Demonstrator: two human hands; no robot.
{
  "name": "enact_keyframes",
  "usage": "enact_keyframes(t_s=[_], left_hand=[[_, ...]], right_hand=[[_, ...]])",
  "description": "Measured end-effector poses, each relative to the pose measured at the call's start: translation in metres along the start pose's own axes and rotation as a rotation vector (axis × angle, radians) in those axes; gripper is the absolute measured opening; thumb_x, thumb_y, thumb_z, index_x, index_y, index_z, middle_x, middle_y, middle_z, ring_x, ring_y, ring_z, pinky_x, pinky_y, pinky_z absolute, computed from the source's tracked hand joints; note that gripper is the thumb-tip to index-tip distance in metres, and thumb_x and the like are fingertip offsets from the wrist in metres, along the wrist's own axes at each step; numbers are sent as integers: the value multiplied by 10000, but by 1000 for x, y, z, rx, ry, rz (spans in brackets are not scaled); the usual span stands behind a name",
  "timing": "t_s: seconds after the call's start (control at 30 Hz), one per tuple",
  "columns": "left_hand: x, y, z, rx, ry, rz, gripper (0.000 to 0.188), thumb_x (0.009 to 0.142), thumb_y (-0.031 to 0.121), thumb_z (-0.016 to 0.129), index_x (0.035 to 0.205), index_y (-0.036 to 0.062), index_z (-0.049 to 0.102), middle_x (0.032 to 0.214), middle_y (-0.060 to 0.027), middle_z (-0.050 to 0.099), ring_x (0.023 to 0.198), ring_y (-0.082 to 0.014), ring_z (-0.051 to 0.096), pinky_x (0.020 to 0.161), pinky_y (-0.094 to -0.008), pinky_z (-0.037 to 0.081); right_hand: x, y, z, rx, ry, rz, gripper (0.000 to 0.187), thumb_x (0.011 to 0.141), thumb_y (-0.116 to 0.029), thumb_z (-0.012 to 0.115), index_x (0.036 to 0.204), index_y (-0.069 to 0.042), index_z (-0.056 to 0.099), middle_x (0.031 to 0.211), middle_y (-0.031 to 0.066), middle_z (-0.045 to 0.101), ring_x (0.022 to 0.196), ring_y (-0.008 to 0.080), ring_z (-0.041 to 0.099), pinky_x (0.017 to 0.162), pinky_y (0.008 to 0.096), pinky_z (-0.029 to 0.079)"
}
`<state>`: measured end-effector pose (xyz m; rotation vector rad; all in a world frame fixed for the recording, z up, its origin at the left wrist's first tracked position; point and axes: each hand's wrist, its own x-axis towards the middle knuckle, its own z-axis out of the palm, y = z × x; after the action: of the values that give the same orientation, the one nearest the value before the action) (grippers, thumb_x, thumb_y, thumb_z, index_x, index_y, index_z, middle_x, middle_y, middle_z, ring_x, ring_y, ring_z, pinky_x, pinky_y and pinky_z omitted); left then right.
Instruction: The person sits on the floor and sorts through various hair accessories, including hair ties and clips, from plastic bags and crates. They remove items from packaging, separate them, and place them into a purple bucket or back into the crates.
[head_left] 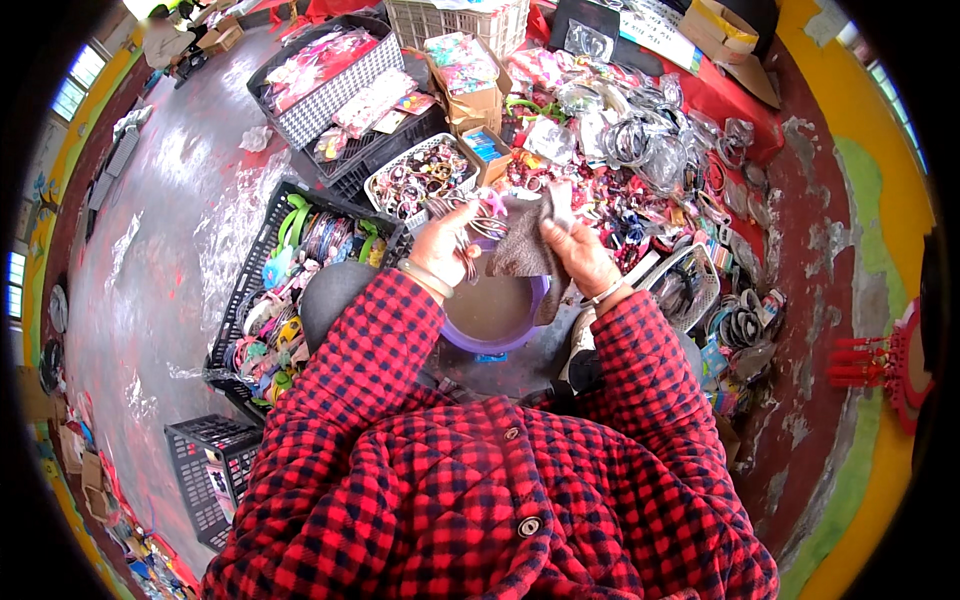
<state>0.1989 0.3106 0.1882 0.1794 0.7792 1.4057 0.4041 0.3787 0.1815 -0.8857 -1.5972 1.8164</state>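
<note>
I see both hands up over the purple basin, left hand clamped on a bunch of wire hoops, right hand gripping a brown cloth against them, wiping looks midway w/ heaps left on the floor.

A grey concrete floor, stained with red paint, carried everything. Black plastic crates of colourful hair accessories sat directly on it at the left, with an empty black crate nearer the wearer. A purple basin of murky water stood in the middle. Loose hairbands and clear packets lay heaped to the right, beside a small white basket.
</note>
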Motion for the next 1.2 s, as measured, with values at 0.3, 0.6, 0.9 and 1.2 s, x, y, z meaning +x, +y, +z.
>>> enact_keyframes(t_s=[0.3, 0.6, 0.9, 1.2], left_hand=[[0, 6, -6, 112, 118, 188, 129, 862, 182, 559, 945, 88, 590, 805, -27, 639, 646, -117, 592, 435, -209, 361], [-4, 7, 8, 144, 72, 189, 135, 862, 186, 566, 946, 81, 576, 808, -40, 630, 615, -132, 595, 420, -209, 372], [-1, 12, -1, -48, -126, 44, 271, 880, 248, 528, 1016, 15, 559, 888, -100, 648, 750, -182, 638, 438, -187, 328], [-9, 8, 2, -134, -164, -12, 231, 870, 250, 554, 979, 46, 550, 859, -71, 640, 737, -139, 610, 436, -187, 330]], right_hand=[[-7, -31, -20, 570, 167, 14, 316, 884, -169, 508, 1155, -7, 509, 1044, 79, 595, 902, 175, 585, 790, 294, 477], [-11, -50, -34, 393, 85, 21, 332, 868, -169, 542, 1164, -27, 496, 981, 35, 592, 856, 119, 570, 760, 262, 467], [-14, -50, -1, 389, -221, 85, 440, 905, -157, 468, 1306, -5, 371, 1248, 93, 482, 1106, 162, 481, 960, 290, 364], [-15, -40, 8, -187, -354, 115, 231, 876, -173, 561, 1032, -7, 594, 806, -31, 581, 719, 44, 497, 631, 211, 427]])
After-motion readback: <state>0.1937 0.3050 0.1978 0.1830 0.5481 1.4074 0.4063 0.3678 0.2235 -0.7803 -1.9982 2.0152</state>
